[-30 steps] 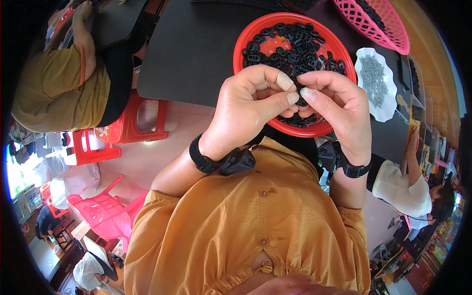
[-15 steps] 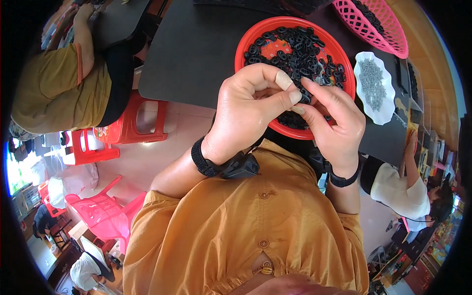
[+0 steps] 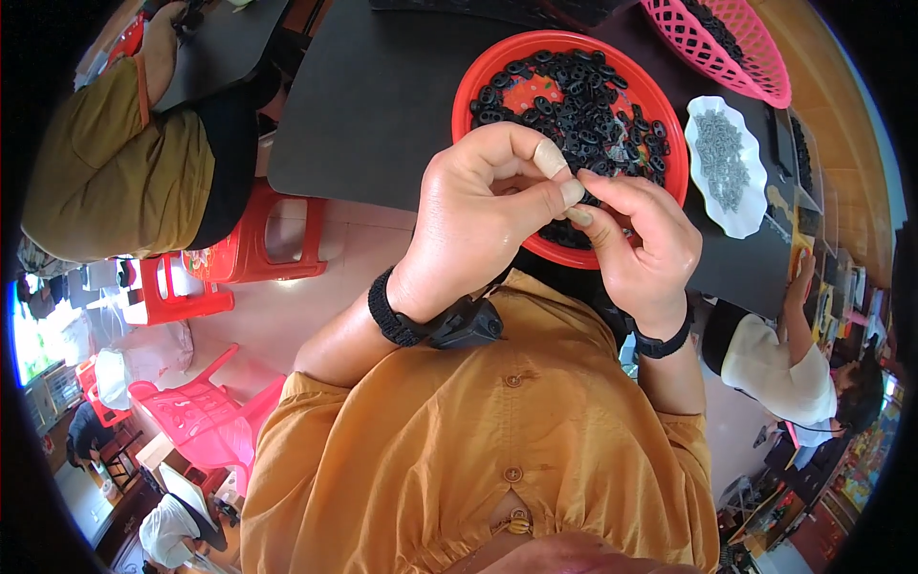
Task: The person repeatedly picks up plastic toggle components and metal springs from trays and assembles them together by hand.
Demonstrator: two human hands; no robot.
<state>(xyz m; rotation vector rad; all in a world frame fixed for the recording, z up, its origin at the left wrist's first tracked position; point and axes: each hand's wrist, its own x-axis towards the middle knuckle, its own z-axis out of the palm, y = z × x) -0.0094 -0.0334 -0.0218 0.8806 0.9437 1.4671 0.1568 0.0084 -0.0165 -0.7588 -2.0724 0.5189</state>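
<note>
My left hand (image 3: pixel 486 206) and my right hand (image 3: pixel 643 232) meet over the near side of a round red basin (image 3: pixel 461 96). Thumb and forefinger of each are pinched together, the tips almost touching. Between the tips shows a sliver of a small black plastic piece (image 3: pixel 589 199); most of it is covered by my fingers. Pale tape or finger covers wrap some of my fingertips. Many black oval plastic pieces (image 3: pixel 583 91) with holes lie loose in the basin, over its patterned bottom.
Right of the basin, a white wavy-edged dish (image 3: pixel 698 196) holds tiny grey metal-looking parts (image 3: pixel 722 158). Beyond it is a pink lattice basket (image 3: pixel 669 38) of black pieces. All stand on a dark table (image 3: pixel 363 105). People sit at left and right; red stools (image 3: pixel 277 230) stand left.
My right hand has shifted slightly left and its fingertips have closed in toward my left, covering more of the black piece. The left hand stays nearly still.
</note>
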